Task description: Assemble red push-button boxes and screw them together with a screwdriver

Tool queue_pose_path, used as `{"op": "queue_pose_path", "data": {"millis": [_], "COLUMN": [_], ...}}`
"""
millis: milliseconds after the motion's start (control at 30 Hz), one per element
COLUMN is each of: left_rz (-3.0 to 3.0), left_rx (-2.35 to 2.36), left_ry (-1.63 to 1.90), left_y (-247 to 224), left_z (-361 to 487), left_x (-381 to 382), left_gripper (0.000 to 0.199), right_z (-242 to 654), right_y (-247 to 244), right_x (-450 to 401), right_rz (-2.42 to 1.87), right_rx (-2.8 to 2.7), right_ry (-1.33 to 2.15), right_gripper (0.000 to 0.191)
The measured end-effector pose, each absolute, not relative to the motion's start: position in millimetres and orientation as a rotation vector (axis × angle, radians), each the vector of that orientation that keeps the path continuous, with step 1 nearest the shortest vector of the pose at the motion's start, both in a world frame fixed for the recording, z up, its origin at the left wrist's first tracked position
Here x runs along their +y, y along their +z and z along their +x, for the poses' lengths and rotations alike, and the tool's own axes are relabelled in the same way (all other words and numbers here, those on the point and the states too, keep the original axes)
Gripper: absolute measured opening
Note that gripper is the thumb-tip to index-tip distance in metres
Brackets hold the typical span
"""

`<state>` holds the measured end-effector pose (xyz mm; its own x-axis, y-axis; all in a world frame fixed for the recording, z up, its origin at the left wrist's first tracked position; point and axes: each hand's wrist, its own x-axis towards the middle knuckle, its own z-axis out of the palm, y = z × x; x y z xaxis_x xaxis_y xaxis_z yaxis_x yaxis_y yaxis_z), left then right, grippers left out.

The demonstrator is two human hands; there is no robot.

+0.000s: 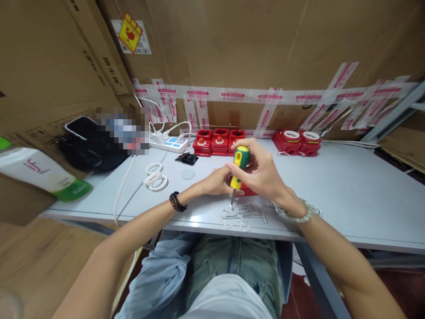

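Observation:
My right hand (262, 170) grips a yellow and green screwdriver (239, 166), its shaft pointing down. The tip is at the left end of a pile of loose silver screws (247, 212) near the table's front edge. Closed on a red housing (249, 189), my left hand (217, 180) is just left of the screwdriver. That housing is partly hidden behind both hands. Behind them stand several red housings (219, 141) in a row. Further right are two red housings with white rings (295, 141).
On the grey table (348, 195), white rings (156, 176), a clear disc (187, 174) and black parts (187, 158) lie left of my hands. A power strip (172, 144) with cables is behind them. A white and green tube (46, 173) and a black bag (83, 150) are at far left.

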<state>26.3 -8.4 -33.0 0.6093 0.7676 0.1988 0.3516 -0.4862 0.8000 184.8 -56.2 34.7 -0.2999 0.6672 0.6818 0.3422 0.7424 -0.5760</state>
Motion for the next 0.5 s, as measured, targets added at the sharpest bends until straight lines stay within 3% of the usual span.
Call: {"op": "queue_pose_path", "data": {"millis": [500], "left_rz": [2.156], "left_rx": [0.876], "left_ry": [0.633], "left_y": [-25.5], "left_z": [24.0], "left_x": [-12.3], "left_gripper": [0.060], "right_z": [215.5], "right_y": [52.2], "right_x": [-39.5], "right_rz": [-0.775], "right_rx": [-1.589], "right_ry": [0.057], "right_gripper": [0.029]}}
